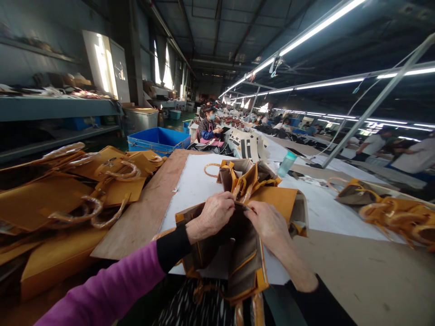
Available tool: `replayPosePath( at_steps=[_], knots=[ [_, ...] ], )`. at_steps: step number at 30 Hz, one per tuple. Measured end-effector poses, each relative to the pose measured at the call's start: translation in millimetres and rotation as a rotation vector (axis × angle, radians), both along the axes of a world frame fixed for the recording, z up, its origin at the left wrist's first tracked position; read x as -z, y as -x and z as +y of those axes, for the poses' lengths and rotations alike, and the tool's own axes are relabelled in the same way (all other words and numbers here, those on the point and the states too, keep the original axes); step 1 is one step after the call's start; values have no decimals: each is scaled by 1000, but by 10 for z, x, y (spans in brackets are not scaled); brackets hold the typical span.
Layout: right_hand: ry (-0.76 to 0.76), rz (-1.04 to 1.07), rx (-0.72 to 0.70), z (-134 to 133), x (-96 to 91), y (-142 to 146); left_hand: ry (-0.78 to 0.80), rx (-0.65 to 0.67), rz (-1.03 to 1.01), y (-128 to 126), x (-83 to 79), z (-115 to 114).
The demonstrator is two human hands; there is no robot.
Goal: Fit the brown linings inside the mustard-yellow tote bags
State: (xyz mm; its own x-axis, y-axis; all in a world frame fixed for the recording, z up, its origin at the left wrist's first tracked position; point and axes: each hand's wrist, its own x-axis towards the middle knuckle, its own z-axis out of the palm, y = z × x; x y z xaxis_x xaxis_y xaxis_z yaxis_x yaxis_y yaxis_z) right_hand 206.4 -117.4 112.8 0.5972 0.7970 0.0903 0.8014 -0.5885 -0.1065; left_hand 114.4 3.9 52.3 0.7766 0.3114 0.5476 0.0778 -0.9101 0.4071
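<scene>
A long workbench (pixel 356 276) is running up the frame through a factory hall, a white sheet (pixel 197 183) lying on it at centre. Tube lights (pixel 319 27) are glowing at upper right. Finished yellow bags (pixel 68 194) are lying stacked at left, a blue bin (pixel 158 139) behind them. At lower centre, the left hand (pixel 212 215) is curling shut, pinching the brown-and-yellow bag (pixel 243 253) at its upper edge. The right hand (pixel 268 222) is gripping the same edge, fingers (pixel 249 209) closed and touching the left.
</scene>
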Motion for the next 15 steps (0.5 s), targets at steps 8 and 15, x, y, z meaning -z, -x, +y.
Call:
replayPosePath(
  at_steps=[8, 15],
  knots=[
    [43, -85, 24, 79, -12, 12, 60, -34, -36, -63, 22, 14],
    [51, -92, 23, 77, -3, 16, 73, -45, -53, -105, 40, 35]
  ],
)
